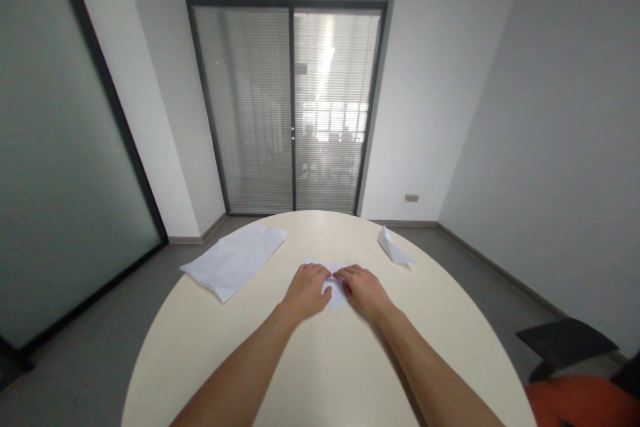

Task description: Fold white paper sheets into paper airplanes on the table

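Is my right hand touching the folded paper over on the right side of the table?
Apart. The head view plainly shows bare tabletop between the right hand and the folded paper.

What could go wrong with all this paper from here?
The large white paper seems to jut past the edge of the round table, so a knock might send it off. The folded white paper lies near the rim and could be brushed off too. If the left hand or right hand slips, the small paper might crease badly.
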Demonstrator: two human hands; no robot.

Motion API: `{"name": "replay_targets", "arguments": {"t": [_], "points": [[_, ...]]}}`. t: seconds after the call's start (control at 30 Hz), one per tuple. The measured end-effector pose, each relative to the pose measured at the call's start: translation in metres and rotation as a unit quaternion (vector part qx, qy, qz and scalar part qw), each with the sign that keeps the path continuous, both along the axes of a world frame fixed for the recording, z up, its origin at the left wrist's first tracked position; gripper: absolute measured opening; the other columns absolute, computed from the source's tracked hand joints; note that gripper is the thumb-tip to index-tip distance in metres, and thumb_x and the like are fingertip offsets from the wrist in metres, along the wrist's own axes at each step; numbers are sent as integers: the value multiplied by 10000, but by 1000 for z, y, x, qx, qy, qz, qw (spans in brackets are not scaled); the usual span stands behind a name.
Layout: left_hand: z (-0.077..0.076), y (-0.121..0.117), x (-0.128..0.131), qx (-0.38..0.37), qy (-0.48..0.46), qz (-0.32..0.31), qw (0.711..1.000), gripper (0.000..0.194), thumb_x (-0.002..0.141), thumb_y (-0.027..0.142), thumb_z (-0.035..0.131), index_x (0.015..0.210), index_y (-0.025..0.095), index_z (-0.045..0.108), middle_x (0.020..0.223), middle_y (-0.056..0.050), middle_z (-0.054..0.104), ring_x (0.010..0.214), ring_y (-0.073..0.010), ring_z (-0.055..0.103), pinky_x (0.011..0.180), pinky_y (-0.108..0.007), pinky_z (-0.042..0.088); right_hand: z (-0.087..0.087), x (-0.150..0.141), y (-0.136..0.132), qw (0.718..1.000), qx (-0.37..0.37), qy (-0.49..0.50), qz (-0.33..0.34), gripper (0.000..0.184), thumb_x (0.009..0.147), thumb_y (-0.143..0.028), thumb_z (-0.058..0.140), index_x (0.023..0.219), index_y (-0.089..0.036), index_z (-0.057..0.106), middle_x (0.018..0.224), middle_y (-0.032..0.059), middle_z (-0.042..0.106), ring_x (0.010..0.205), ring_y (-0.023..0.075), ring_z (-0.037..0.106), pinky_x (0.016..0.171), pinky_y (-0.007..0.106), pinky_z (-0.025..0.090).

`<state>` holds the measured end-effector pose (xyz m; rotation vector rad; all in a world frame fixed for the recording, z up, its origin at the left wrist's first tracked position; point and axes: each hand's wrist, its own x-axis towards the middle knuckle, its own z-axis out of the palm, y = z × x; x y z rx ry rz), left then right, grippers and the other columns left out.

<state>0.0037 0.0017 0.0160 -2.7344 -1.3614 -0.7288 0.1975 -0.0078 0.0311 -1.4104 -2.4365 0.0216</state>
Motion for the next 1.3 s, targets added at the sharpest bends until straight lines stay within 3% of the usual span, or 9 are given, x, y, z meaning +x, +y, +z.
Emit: {"name": "replay_targets", "arguments": {"t": [0.33,0.6,0.73,0.97,1.3], "points": [[-2,1,0,-8,19,18,1000,211,895,274,542,1070,227,649,1118,-54,669,1072,-246,569,912,-372,476,-7,1,3,999,-11,31,22,433,848,-76,474,1189,-219,698,1198,49,709,1134,201,595,1021,301,410],[-10,6,-1,-31,8,21,999,303,935,284,490,1192,220,636,1236,-70,640,1167,-227,557,1027,-362,448,-14,-1,3,997,-23,62,47,426,982,-282,398,1328,-175,623,1350,109,627,1247,228,560,1104,374,387],[-14,8,-1,-41,5,4,999,383,959,273,441,1301,192,592,1358,-85,598,1258,-214,531,1100,-347,398,-14,-1,1,996,-55,49,53,541,987,-404,396,1438,-126,507,1481,143,496,1379,257,446,1179,409,296],[-13,7,1,-50,33,23,998,426,973,272,394,1352,166,555,1441,-107,541,1360,-263,447,1132,-470,350,-15,-3,-1,987,-160,-9,-12,831,930,-672,348,1573,-160,222,1633,108,172,1513,321,112,1218,500,122],[-15,7,-1,-97,39,11,994,489,967,362,410,1427,213,477,1539,-97,425,1447,-289,325,1169,-573,244,-17,2,0,979,-185,-45,-75,1012,830,-799,377,1589,-174,135,1654,93,36,1517,342,-11,1215,496,38]]}}
